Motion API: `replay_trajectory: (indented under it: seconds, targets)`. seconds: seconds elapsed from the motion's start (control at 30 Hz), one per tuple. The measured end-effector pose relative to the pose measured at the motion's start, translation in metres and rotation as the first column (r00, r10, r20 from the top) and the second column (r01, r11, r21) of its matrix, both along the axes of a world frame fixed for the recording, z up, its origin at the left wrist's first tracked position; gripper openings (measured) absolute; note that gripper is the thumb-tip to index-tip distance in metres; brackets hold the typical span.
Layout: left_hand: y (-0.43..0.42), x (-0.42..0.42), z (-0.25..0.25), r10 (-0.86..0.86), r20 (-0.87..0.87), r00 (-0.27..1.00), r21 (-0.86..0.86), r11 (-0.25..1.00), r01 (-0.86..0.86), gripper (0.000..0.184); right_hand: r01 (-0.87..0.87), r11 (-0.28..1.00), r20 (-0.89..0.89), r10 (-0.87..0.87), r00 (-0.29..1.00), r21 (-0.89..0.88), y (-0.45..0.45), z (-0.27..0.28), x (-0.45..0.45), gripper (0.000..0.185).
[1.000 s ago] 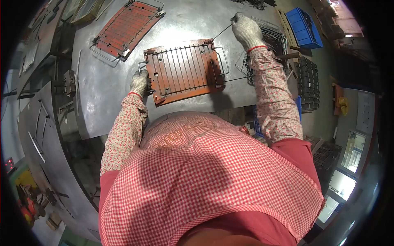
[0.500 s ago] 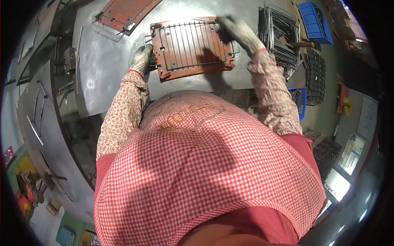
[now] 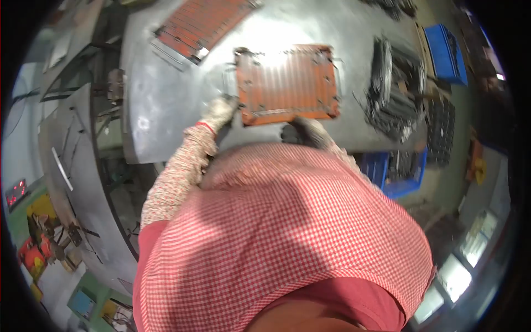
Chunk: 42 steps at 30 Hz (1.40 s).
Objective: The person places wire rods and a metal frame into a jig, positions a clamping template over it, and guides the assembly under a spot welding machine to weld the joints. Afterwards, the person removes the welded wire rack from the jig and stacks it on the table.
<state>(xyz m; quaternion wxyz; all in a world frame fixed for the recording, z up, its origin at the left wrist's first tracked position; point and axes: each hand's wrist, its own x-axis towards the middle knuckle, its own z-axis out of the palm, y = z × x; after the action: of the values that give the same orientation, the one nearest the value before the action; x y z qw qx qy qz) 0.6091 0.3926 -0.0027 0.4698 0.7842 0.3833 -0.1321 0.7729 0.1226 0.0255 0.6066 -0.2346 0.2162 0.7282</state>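
Observation:
An orange-red plate fixture (image 3: 287, 86) with thin parallel rods across it lies on the metal table, blurred by motion. Beside its lower left corner is my left hand (image 3: 221, 110), in a pale glove; its fingers are too smeared to read. My right hand (image 3: 304, 133), in a glove with dark fingertips, is at the fixture's near edge, close to my apron. What the right hand holds, if anything, cannot be made out. Wire handles stick out at both sides of the fixture.
A second red fixture (image 3: 202, 27) lies at the table's far left. Stacked dark wire frames (image 3: 395, 88) are on the right of the metal table (image 3: 160, 110). One blue crate (image 3: 445, 52) stands beyond them, another blue crate (image 3: 406, 188) below the table's right edge.
My right hand has come from the wire frames, over the fixture's right side, down to its near edge. The view has shifted. A wire frame that the right hand held earlier has left it.

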Motion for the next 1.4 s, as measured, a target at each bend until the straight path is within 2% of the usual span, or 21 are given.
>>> replay_trajectory:
  seconds: [0.03,0.07,0.13,0.17,0.23,0.27,0.33,0.4,0.43,0.47,0.5,0.53,0.6,0.73,0.87,1.0,1.03,1.07,1.13,1.27,1.4]
  targets:
    - [-0.006,0.013,0.026,-0.014,0.029,0.999,0.146,0.989,0.01,0.045,0.126,0.978,0.218,-0.087,0.972,-0.169,0.012,0.036,0.004,0.024]
    - [-0.008,0.024,0.067,0.142,0.066,0.988,-0.296,0.948,-0.117,0.047,0.303,0.925,0.365,-0.208,0.908,-0.229,0.02,0.04,0.014,0.024]
    - [0.001,0.037,0.076,0.43,0.292,0.854,-0.256,0.896,-0.363,0.049,0.448,0.883,0.434,-0.351,0.83,-0.143,0.023,0.018,0.062,0.031]
    - [0.022,0.04,0.071,0.608,0.24,0.757,-0.216,0.794,-0.569,0.051,0.515,0.854,0.694,-0.329,0.641,-0.071,0.029,0.008,0.088,0.029]
    - [0.074,0.031,0.066,0.838,0.305,0.453,-0.152,0.513,-0.845,0.045,0.532,0.819,0.525,-0.556,0.644,0.216,0.019,-0.022,0.158,0.02]
    - [0.105,0.022,0.049,0.879,0.391,0.271,-0.162,0.356,-0.92,0.045,0.538,0.811,0.547,-0.565,0.618,0.231,0.033,0.033,0.155,0.016]
    - [0.162,0.013,0.034,0.946,0.317,-0.059,-0.498,0.113,-0.86,0.045,0.682,0.729,0.73,-0.501,0.464,0.067,0.052,0.047,0.166,0.015]
    - [0.201,0.007,0.004,0.903,0.334,0.268,-0.792,0.424,-0.44,0.04,0.415,0.907,0.69,-0.345,0.637,0.07,0.043,0.023,0.175,0.016]
    - [0.238,0.022,-0.09,0.957,0.278,-0.081,-0.957,0.268,-0.114,0.033,0.338,0.938,0.682,-0.299,0.667,0.081,0.043,0.005,0.162,0.016]
    - [0.254,0.029,-0.129,0.976,0.17,-0.134,-0.985,0.168,-0.027,0.028,0.25,0.964,0.678,-0.243,0.694,0.09,0.047,-0.004,0.147,0.017]
    - [0.196,0.02,-0.001,0.962,0.227,0.152,-0.852,0.272,-0.447,0.025,0.164,0.984,0.664,-0.169,0.728,0.071,0.056,0.007,0.121,0.018]
    - [0.197,0.034,-0.025,0.992,0.077,0.096,-0.893,0.112,-0.435,0.026,0.075,0.996,0.649,-0.088,0.755,0.048,0.07,0.029,0.084,0.019]
    - [0.165,0.019,-0.003,0.968,0.103,0.231,-0.869,0.2,-0.453,0.035,0.044,0.99,0.582,0.044,0.812,-0.137,0.096,0.073,0.014,0.022]
    - [0.124,-0.062,0.026,0.991,-0.028,0.13,-0.883,0.036,-0.469,0.014,-0.09,0.952,0.794,0.293,0.533,-0.291,0.13,0.058,-0.024,0.035]
    - [0.105,-0.159,0.044,0.993,0.042,0.11,-0.86,0.092,-0.501,0.013,-0.314,0.879,0.9,0.416,0.132,-0.36,0.236,0.061,-0.071,0.03]
    - [0.092,-0.224,0.024,0.993,0.087,0.076,-0.801,0.115,-0.588,0.014,-0.51,0.758,0.852,0.113,-0.511,-0.406,0.402,0.117,-0.207,0.039]
    - [0.09,-0.24,0.034,0.987,0.032,0.159,-0.747,0.129,-0.652,0.018,-0.463,0.861,0.753,-0.157,-0.639,-0.213,0.448,0.094,-0.236,0.05]
    - [0.09,-0.249,0.009,0.95,0.204,0.237,-0.575,0.312,-0.756,0.024,-0.564,0.737,0.83,-0.007,-0.558,-0.373,0.484,0.137,-0.277,0.057]
    - [0.081,-0.275,0.021,0.926,0.242,0.29,-0.626,0.377,-0.683,0.031,-0.397,0.847,0.683,-0.057,-0.728,-0.353,0.548,0.15,-0.347,0.067]
    - [0.072,-0.296,0.027,0.961,0.189,0.203,-0.836,0.266,-0.481,0.024,-0.413,0.655,0.634,0.133,-0.762,-0.633,0.602,0.143,-0.426,0.073]
    - [0.072,-0.302,0.025,0.945,0.221,0.243,-0.751,0.323,-0.575,0.026,-0.28,0.759,0.629,0.211,-0.748,-0.588,0.571,0.118,-0.429,0.059]
